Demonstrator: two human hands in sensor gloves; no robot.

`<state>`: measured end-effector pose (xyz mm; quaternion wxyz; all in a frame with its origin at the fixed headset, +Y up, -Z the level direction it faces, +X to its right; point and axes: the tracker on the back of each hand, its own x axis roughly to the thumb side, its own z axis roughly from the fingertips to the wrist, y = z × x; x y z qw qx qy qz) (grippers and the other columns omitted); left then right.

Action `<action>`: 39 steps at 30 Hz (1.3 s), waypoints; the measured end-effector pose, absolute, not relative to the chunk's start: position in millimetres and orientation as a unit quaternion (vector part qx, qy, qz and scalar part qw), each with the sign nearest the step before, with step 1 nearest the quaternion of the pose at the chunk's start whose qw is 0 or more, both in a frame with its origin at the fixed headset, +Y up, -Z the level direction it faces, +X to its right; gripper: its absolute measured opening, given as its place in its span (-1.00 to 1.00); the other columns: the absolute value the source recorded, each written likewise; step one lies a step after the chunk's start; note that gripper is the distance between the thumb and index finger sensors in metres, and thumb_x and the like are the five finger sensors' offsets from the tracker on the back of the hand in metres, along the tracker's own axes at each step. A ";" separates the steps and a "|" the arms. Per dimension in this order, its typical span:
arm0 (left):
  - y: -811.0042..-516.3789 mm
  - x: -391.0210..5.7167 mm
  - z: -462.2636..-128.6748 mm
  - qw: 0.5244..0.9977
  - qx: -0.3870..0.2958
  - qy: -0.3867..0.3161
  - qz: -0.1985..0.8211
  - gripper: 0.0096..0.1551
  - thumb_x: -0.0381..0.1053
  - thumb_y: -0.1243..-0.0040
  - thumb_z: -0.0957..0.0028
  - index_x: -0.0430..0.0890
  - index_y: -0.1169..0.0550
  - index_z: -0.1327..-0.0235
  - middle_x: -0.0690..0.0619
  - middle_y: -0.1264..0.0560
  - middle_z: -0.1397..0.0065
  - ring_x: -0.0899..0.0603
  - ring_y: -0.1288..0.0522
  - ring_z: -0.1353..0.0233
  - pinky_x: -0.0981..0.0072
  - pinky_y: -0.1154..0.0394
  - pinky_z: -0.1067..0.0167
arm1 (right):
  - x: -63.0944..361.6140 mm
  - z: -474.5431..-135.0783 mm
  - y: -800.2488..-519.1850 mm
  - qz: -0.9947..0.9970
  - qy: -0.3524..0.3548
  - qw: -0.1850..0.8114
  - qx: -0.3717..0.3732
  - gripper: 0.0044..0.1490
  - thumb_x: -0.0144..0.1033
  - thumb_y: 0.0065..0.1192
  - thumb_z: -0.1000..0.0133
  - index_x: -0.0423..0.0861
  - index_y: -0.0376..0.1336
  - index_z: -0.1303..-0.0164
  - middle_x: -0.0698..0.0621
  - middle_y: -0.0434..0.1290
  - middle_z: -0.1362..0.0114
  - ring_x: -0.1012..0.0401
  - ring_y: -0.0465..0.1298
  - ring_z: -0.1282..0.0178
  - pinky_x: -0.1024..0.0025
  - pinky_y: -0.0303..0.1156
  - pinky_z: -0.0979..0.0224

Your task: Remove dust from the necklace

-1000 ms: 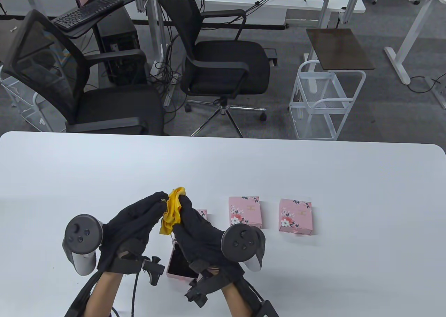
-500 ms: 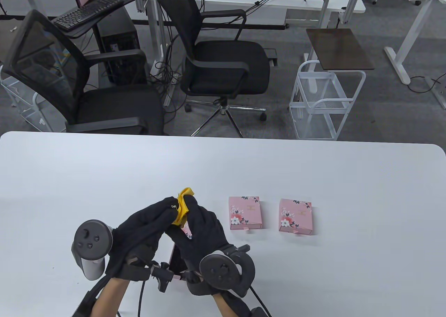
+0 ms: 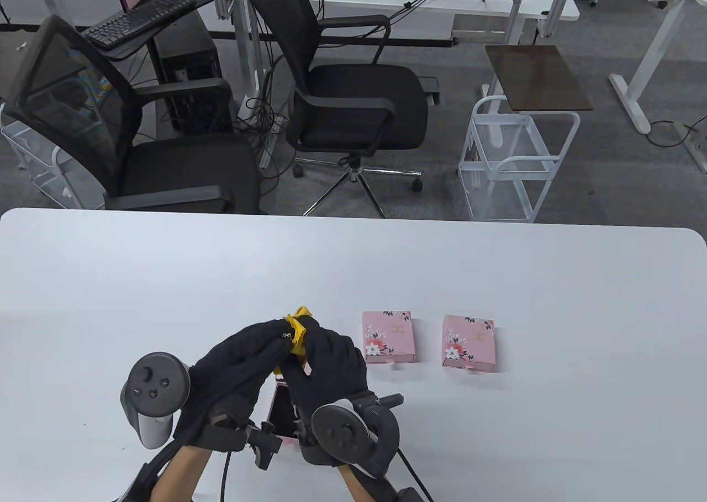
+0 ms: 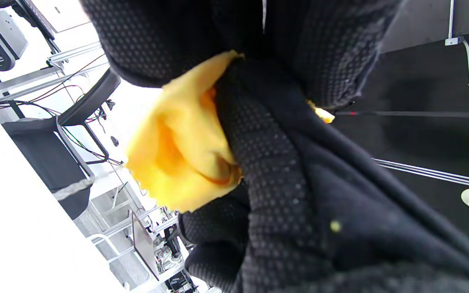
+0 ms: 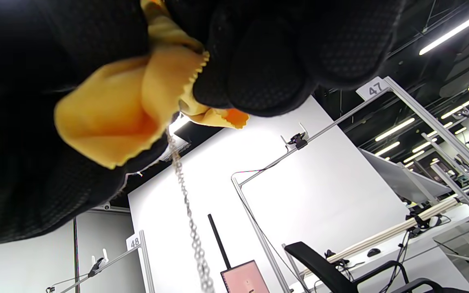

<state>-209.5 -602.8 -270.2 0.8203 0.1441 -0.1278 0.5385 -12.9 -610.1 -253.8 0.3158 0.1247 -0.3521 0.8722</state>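
Note:
Both gloved hands meet above the table's near left part. My left hand (image 3: 273, 341) pinches one end of the necklace (image 3: 286, 334), which shows as a small glint at its fingertips. My right hand (image 3: 312, 339) grips a bunched yellow cloth (image 3: 300, 333) wrapped around the chain. In the right wrist view the thin silver chain (image 5: 189, 219) hangs out of the cloth (image 5: 116, 106) below my fingers (image 5: 267, 53). In the left wrist view the cloth (image 4: 177, 154) is squeezed between black glove fingers. An open pink box (image 3: 281, 408) lies under the hands, mostly hidden.
Two shut pink floral boxes (image 3: 388, 336) (image 3: 468, 343) lie on the white table (image 3: 497, 281) to the right of the hands. Beyond the far edge stand two black office chairs (image 3: 353, 110) and a white wire cart (image 3: 513, 165).
Both hands have shifted a little to the right and towards the near edge. My right hand has rolled, so its tracker now sits lower. The cloth is more bunched and covered.

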 end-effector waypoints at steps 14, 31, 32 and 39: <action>-601.1 -211.1 -269.6 0.828 0.177 -0.131 0.515 -0.64 0.16 -0.43 -0.14 0.10 -0.72 -0.14 0.00 -0.59 -0.42 -0.18 -0.51 -0.39 -0.01 -0.52 -0.25 | -7.7 -264.1 -609.0 0.874 -0.276 0.359 0.178 -0.45 -0.16 0.27 -0.35 -0.24 0.32 -0.41 -0.22 0.59 -0.20 -0.06 0.65 0.01 0.03 0.55 -0.17; -600.4 -211.9 -269.8 0.827 0.186 -0.145 0.510 -0.65 0.14 -0.44 -0.13 0.11 -0.73 -0.13 0.02 -0.62 -0.42 -0.16 -0.52 -0.41 -0.02 -0.52 -0.27 | -10.4 -265.8 -613.6 0.871 -0.249 0.387 0.172 -0.43 -0.04 0.35 -0.32 -0.24 0.36 -0.29 -0.12 0.63 -0.01 0.05 0.64 0.19 0.14 0.57 -0.03; -600.6 -211.6 -269.7 0.827 0.187 -0.144 0.510 -0.65 0.14 -0.44 -0.13 0.11 -0.73 -0.13 0.02 -0.62 -0.42 -0.16 -0.52 -0.41 -0.02 -0.52 -0.27 | -10.7 -266.0 -613.6 0.871 -0.245 0.388 0.177 -0.43 -0.06 0.34 -0.32 -0.24 0.36 -0.31 -0.13 0.63 -0.03 0.04 0.64 0.18 0.13 0.57 -0.04; -599.7 -210.9 -267.9 0.827 0.195 -0.148 0.507 -0.65 0.14 -0.43 -0.13 0.11 -0.73 -0.13 0.03 -0.62 -0.42 -0.16 -0.52 -0.41 -0.02 -0.52 -0.28 | -9.8 -273.8 -617.6 0.856 -0.183 0.435 0.209 -0.43 -0.11 0.37 -0.31 -0.21 0.32 -0.36 -0.16 0.60 -0.14 0.00 0.64 0.07 0.10 0.56 -0.12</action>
